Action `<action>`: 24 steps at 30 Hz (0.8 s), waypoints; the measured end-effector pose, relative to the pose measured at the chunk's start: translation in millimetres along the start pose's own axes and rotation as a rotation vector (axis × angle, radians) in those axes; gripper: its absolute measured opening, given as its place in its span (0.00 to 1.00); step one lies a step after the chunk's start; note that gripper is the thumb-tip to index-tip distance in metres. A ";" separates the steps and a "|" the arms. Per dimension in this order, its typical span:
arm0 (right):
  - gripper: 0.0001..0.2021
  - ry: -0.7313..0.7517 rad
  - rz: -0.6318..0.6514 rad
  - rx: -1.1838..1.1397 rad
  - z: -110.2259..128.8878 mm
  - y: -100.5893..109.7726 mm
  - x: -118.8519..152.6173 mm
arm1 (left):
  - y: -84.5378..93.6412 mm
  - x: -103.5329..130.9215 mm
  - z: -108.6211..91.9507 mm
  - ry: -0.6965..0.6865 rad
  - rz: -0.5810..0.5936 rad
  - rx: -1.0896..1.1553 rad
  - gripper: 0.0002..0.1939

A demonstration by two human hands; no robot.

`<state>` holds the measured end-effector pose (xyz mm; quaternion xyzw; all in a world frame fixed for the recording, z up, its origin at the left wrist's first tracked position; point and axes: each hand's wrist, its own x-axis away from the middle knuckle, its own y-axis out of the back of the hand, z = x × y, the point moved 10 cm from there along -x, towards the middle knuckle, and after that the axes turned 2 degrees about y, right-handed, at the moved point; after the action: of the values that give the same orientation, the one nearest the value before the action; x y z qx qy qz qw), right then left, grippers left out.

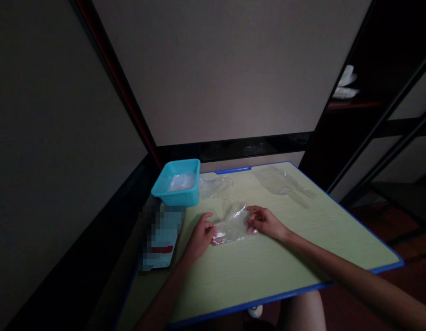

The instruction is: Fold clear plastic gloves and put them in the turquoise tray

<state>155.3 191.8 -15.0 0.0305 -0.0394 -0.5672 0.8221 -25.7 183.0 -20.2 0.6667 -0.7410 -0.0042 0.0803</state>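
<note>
A thin, see-through disposable plastic glove lies crinkled on the table in front of me, its wide edge towards me. My left hand pinches its left side between thumb and fingers. At the opposite side, my right hand is closed on the glove's edge with curled fingers. Both hands rest low over the tabletop. Further back on the right, another clear glove is spread flat with long finger shapes. Behind my left hand, a third clear plastic piece lies beside the basin; its outline is faint.
A turquoise plastic basin with clear plastic inside stands at the back left. Nearer me, a flat pale-blue object, partly blurred out, lies along the left edge. The pale green table has a blue rim; cabinet panels rise behind it.
</note>
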 end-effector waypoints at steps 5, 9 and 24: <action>0.23 0.001 -0.098 0.003 4.9 11.2 4.7 | 5.6 3.0 -0.1 -0.002 -0.089 0.021 0.23; 0.24 0.012 -0.158 0.010 7.1 22.6 9.5 | 11.4 7.6 -3.4 -0.022 -0.150 0.036 0.27; 0.22 0.155 -0.163 0.236 17.3 14.8 20.4 | 9.2 9.9 -13.7 -0.119 -0.145 0.001 0.32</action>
<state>174.6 177.9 4.3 0.1735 -0.0397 -0.6193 0.7647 -34.0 175.6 -4.6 0.7171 -0.6943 -0.0495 0.0354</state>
